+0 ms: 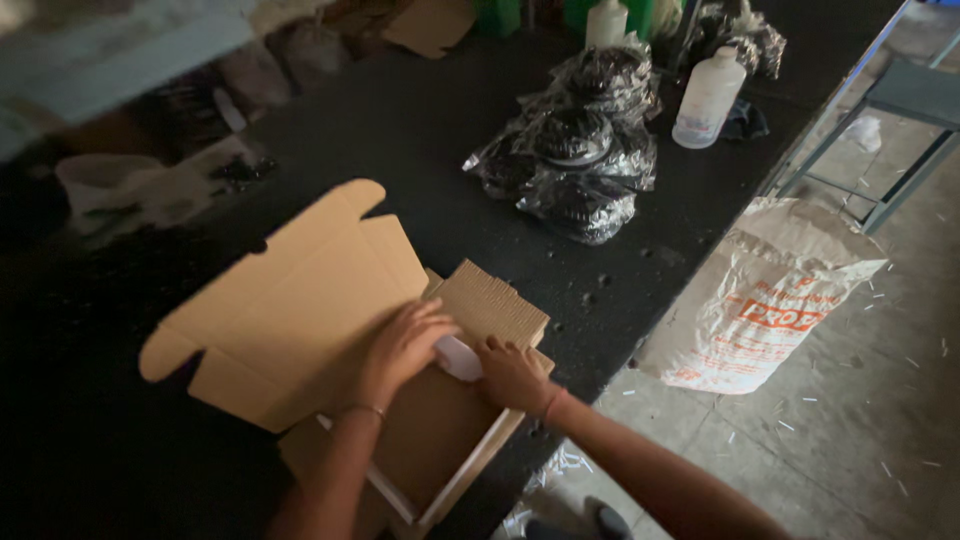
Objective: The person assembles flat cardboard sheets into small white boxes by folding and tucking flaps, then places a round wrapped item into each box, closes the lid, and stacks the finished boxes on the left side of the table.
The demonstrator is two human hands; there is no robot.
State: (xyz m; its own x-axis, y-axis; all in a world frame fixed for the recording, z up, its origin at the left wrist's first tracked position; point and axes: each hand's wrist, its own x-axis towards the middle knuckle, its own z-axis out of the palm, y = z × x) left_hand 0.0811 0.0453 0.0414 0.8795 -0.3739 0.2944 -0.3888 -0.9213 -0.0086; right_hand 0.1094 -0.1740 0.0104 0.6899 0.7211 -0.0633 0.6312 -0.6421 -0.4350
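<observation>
A cardboard box (300, 310) lies open at the tabletop's (420, 130) near edge. Both hands press inside it: left hand (405, 343) spread flat, right hand (512, 375) curled around a white object (458, 357).

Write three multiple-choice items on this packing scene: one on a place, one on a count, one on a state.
1. Where does the printed sack stand?
A. on the floor beside the table
B. on the table
C. inside the box

2. How many white plastic bottles show on the table?
A. none
B. two
C. five

3. The cardboard box lid is
A. taped shut
B. missing
C. open, folded back

Answers: 1 A, it stands on the floor at the table edge. 2 B, two at the far end. 3 C, the lid lies open while the left hand and right hand press inside.
</observation>
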